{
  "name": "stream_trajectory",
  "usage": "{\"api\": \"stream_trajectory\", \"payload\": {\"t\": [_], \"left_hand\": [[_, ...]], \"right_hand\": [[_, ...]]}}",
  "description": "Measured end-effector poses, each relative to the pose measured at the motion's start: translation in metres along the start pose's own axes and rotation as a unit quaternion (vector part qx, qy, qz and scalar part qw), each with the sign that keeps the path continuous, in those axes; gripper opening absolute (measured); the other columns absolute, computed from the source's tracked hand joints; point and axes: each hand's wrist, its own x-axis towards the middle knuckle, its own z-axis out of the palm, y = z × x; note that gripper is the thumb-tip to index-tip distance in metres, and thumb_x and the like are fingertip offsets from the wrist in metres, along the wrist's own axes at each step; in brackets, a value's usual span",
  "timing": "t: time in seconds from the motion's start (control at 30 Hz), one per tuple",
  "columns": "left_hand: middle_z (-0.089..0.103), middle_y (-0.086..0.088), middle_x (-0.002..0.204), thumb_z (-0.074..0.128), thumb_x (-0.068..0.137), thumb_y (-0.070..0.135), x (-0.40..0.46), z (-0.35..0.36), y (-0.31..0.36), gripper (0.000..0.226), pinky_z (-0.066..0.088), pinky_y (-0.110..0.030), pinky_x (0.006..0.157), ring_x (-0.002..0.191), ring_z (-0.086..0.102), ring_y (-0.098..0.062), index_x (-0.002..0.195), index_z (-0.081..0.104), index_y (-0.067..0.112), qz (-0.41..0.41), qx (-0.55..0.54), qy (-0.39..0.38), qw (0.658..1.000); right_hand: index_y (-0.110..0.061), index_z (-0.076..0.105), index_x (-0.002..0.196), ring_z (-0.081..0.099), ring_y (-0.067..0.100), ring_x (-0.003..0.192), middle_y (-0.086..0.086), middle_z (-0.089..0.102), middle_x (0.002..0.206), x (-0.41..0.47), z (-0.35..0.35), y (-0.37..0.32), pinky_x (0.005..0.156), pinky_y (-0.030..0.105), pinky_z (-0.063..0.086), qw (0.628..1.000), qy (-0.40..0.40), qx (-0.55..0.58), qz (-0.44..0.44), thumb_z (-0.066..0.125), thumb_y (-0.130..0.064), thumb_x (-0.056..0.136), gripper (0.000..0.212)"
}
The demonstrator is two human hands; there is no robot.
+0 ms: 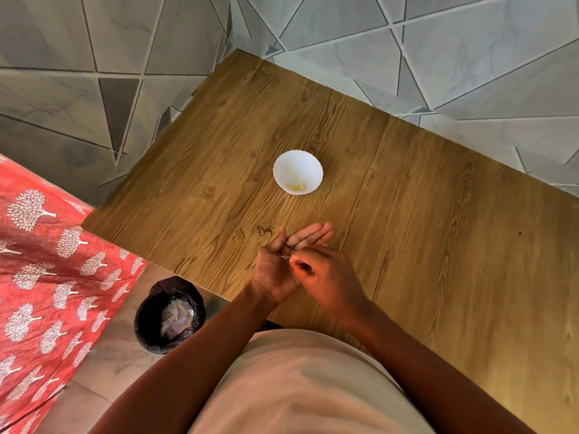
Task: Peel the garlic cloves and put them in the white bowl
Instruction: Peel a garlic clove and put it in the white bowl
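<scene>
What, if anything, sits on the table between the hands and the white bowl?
Nothing visible. Only bare wooden table lies between the left hand, the right hand and the white bowl, which is open-topped with a few peeled cloves inside.

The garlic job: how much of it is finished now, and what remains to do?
Done: a few peeled cloves already lie in the white bowl on the table.
In hand: the left hand lies palm up with straight fingers, and the right hand pinches a small pale bit on that palm, too small to tell clove from skin.
Left: no unpeeled garlic shows on the table, so little seems to remain.
</scene>
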Motion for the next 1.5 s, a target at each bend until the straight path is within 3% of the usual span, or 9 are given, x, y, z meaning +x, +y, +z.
{"api": "stream_trajectory", "payload": {"t": [0.17, 0.27, 0.4, 0.47, 0.8, 1.13, 1.23, 1.4, 1.5], "left_hand": [[0.028, -0.026, 0.163, 0.018, 0.109, 0.045, 0.001, -0.006, -0.002, 0.07, 0.025, -0.043, 0.125, 0.154, 0.026, -0.034, 0.148, 0.04, -0.009, -0.016, 0.004, -0.013, 1.0], [0.028, -0.026, 0.163, 0.021, 0.109, 0.043, 0.0, -0.008, -0.003, 0.068, 0.024, -0.043, 0.126, 0.154, 0.024, -0.035, 0.149, 0.037, -0.01, -0.011, -0.011, -0.021, 1.0], [0.043, -0.027, 0.155, 0.031, 0.108, 0.038, -0.011, -0.013, 0.007, 0.062, 0.045, -0.042, 0.114, 0.146, 0.041, -0.038, 0.142, 0.047, -0.011, 0.018, -0.061, 0.006, 0.998], [0.048, -0.026, 0.151, 0.03, 0.109, 0.037, -0.023, -0.015, 0.012, 0.061, 0.046, -0.043, 0.113, 0.142, 0.047, -0.037, 0.134, 0.058, -0.01, 0.047, -0.08, 0.038, 0.995], [0.053, -0.026, 0.147, 0.03, 0.109, 0.039, -0.057, -0.027, 0.013, 0.062, 0.043, -0.042, 0.113, 0.139, 0.051, -0.037, 0.126, 0.066, -0.009, 0.077, -0.061, 0.115, 0.989], [0.056, -0.026, 0.144, 0.031, 0.108, 0.037, -0.059, -0.02, 0.008, 0.061, 0.045, -0.043, 0.111, 0.137, 0.053, -0.037, 0.121, 0.069, -0.008, 0.085, -0.051, 0.146, 0.984], [0.054, -0.026, 0.145, 0.03, 0.108, 0.038, -0.059, -0.02, 0.007, 0.061, 0.045, -0.042, 0.112, 0.137, 0.052, -0.037, 0.122, 0.068, -0.008, 0.087, -0.048, 0.148, 0.984], [0.054, -0.027, 0.146, 0.028, 0.109, 0.039, -0.06, -0.022, 0.008, 0.064, 0.045, -0.043, 0.111, 0.137, 0.053, -0.038, 0.124, 0.067, -0.009, 0.089, -0.056, 0.143, 0.984], [0.054, -0.027, 0.146, 0.026, 0.109, 0.04, -0.06, -0.022, 0.009, 0.066, 0.045, -0.043, 0.112, 0.137, 0.053, -0.037, 0.124, 0.067, -0.009, 0.084, -0.056, 0.143, 0.985]], "right_hand": [[-0.015, 0.062, 0.089, 0.063, 0.021, 0.077, 0.004, 0.066, 0.087, 0.002, 0.004, 0.0, 0.056, 0.039, 0.055, 1.0, 0.015, -0.015, -0.002, 0.075, -0.01, 0.083, 0.015], [-0.009, 0.068, 0.095, 0.066, 0.024, 0.086, 0.008, 0.068, 0.094, 0.0, 0.004, 0.001, 0.066, 0.041, 0.057, 1.0, 0.023, 0.005, -0.002, 0.072, -0.007, 0.088, 0.009], [-0.004, 0.074, 0.097, 0.071, 0.013, 0.088, 0.004, 0.074, 0.094, -0.005, -0.011, 0.007, 0.075, 0.028, 0.058, 0.987, 0.091, 0.101, 0.089, 0.067, 0.007, 0.09, 0.015], [-0.004, 0.075, 0.1, 0.071, 0.003, 0.089, 0.001, 0.075, 0.094, -0.012, -0.015, 0.02, 0.077, 0.019, 0.056, 0.974, 0.095, 0.131, 0.157, 0.067, 0.012, 0.088, 0.022], [-0.007, 0.075, 0.113, 0.066, -0.006, 0.087, -0.002, 0.06, 0.104, -0.04, -0.006, 0.073, 0.074, 0.012, 0.056, 0.965, -0.116, 0.132, 0.192, 0.083, 0.008, 0.074, 0.042], [-0.01, 0.077, 0.11, 0.068, 0.012, 0.085, 0.001, 0.067, 0.096, -0.026, 0.026, 0.067, 0.073, 0.035, 0.061, 0.984, -0.029, 0.075, 0.161, 0.086, -0.013, 0.077, 0.035], [-0.007, 0.077, 0.105, 0.072, 0.014, 0.087, 0.001, 0.067, 0.096, -0.016, 0.029, 0.067, 0.075, 0.038, 0.062, 0.981, -0.027, 0.104, 0.164, 0.079, -0.005, 0.083, 0.022], [-0.006, 0.079, 0.106, 0.066, -0.003, 0.093, 0.002, 0.069, 0.098, -0.027, 0.017, 0.075, 0.079, 0.011, 0.053, 0.976, -0.026, 0.117, 0.182, 0.072, 0.005, 0.087, 0.023], [-0.009, 0.079, 0.106, 0.065, 0.0, 0.09, -0.001, 0.068, 0.096, -0.033, 0.018, 0.076, 0.076, 0.012, 0.053, 0.977, -0.024, 0.117, 0.177, 0.074, 0.0, 0.086, 0.022]]}}
